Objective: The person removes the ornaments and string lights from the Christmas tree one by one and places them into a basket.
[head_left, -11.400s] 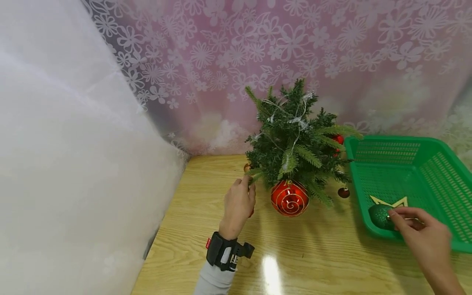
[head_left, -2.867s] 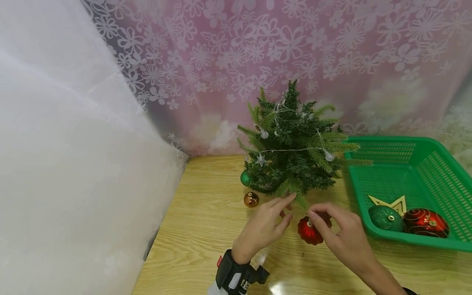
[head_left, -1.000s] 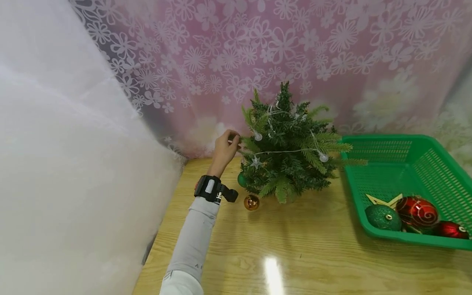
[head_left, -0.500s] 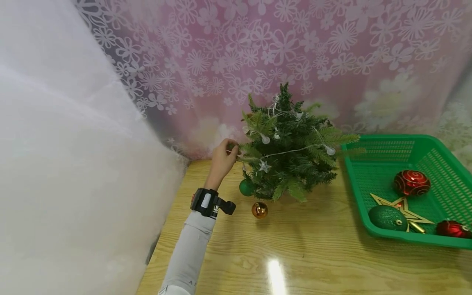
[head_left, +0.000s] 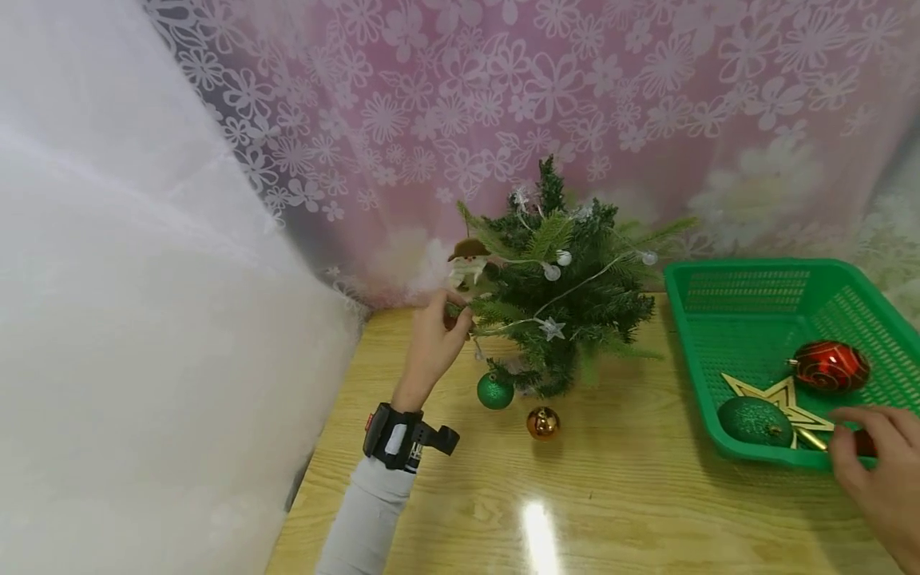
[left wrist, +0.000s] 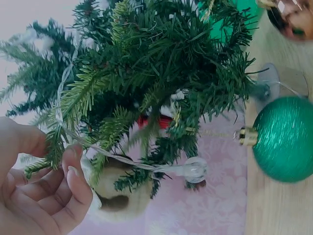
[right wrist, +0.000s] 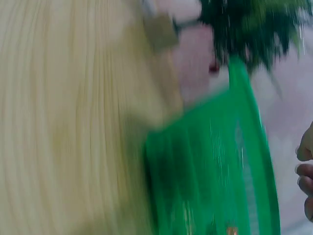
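Note:
A small artificial Christmas tree (head_left: 611,307) stands on the wooden table, wound with a clear light string. My left hand (head_left: 431,343) pinches a branch tip (left wrist: 55,147) on the tree's left side, where the light wire (left wrist: 105,152) crosses it. Just above that hand hangs a snowman ornament (head_left: 469,267) in a brown hat. Lower on the tree hang a green bauble (head_left: 496,391) and a copper bauble (head_left: 543,423). My right hand (head_left: 887,471) is over the green basket's front rim, fingers loosely bent, by a dark red ornament (head_left: 865,443) that they partly hide.
The green basket (head_left: 690,375) stands right of the tree. Inside are a gold star (head_left: 779,395), a green glittery bauble (head_left: 753,422) and a red bauble with gold swirls (head_left: 830,366). A pink floral curtain (head_left: 503,120) hangs behind; white cloth (head_left: 144,319) is at left.
The tree has turned, bringing the snowman ornament into view as my left hand came nearer with the branch. My right hand has come back into view over the basket; the swirled bauble has rolled.

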Demonstrator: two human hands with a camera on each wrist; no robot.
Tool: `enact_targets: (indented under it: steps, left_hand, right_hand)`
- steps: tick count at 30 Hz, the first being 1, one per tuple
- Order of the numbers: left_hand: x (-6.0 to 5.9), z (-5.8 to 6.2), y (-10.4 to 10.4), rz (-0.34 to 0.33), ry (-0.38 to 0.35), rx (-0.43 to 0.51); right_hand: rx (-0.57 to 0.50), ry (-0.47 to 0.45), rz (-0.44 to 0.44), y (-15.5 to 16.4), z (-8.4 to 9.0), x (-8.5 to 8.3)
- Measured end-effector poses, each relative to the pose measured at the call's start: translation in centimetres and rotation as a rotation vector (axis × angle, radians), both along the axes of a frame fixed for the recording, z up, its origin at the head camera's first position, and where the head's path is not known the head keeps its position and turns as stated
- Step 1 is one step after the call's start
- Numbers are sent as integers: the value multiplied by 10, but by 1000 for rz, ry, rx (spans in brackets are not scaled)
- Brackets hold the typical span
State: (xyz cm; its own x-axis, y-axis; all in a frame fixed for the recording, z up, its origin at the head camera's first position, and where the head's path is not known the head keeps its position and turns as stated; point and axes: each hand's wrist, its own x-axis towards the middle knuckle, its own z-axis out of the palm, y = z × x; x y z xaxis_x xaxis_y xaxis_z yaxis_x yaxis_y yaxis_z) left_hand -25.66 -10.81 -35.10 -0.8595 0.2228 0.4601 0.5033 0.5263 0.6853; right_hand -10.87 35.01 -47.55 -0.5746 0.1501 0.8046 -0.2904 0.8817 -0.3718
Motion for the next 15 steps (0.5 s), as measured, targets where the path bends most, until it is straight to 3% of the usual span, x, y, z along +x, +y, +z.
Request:
enact_targets:
  steps: [2,4,9,15]
  left_hand:
    - [7,0,4,-7,23,-18]
    - [12,-1,7,-8,30,-30]
    - [25,-3,13,28,44,-26]
    - [34,-5,20,39,88,-30]
  right_hand:
    - [31,7,34,-40,21,5]
    - [27,19,122,-68,26,2]
    - [-56,-109,326,-132,23,-15]
    - [-110,-290,393,-185,20,-29]
